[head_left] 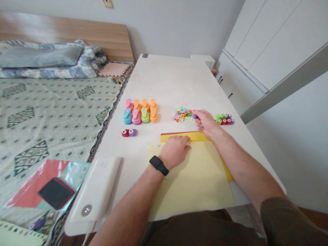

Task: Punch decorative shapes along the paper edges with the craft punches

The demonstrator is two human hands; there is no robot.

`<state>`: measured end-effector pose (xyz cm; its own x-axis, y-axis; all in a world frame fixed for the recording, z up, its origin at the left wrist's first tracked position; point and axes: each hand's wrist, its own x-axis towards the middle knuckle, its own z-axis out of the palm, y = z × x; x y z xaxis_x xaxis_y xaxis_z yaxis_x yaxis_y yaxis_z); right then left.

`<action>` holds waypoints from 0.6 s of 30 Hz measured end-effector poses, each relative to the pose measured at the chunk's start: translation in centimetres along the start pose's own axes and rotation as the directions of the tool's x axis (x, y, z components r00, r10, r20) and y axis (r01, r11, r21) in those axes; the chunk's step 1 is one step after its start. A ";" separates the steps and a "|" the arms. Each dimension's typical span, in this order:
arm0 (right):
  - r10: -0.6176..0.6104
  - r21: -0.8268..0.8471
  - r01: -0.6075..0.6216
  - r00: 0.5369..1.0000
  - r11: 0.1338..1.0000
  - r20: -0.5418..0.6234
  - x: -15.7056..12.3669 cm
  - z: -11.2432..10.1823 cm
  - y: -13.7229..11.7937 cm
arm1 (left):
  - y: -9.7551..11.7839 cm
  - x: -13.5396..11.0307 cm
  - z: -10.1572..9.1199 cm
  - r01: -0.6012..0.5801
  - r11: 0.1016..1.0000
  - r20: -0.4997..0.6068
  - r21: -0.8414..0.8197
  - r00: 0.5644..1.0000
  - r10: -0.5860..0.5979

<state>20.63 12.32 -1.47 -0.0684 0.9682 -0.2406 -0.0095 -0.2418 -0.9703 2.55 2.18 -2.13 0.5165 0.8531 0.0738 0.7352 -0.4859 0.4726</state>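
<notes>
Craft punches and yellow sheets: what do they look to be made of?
The craft punches look like moulded plastic: glossy, saturated colour, soft highlights. The yellow sheets look like matte paper or thin card: flat, thin, no shine; the exact weight can't be told.

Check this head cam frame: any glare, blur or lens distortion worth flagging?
Head view: wide-angle distortion stretches the white table and bends its edges toward the frame corners; glare washes out part of the wooden headboard; shadow under the right hand is soft; the tiny paper shapes look smeared, their edges hard to separate.
</notes>
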 end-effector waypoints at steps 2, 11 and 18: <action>-0.002 0.018 0.001 1.000 1.000 0.022 0.1 -0.2 0.0 | 0.0 0.0 0.0 0.001 1.000 0.003 0.003 1.000 -0.001; -0.032 0.039 0.032 0.999 0.999 -0.008 -0.2 -0.2 -0.1 | 0.1 -0.1 -0.2 0.021 1.000 0.022 0.000 1.000 -0.021; 0.008 0.077 -0.016 0.996 0.997 0.094 0.2 -0.3 -0.2 | 0.1 0.0 -0.2 0.021 1.000 0.022 0.001 1.000 -0.021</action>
<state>20.94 12.59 -1.35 -0.1618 0.9558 -0.2453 -0.0850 -0.2612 -0.9615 2.57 2.14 -1.92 0.5108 0.8585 0.0446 0.7461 -0.4685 0.4732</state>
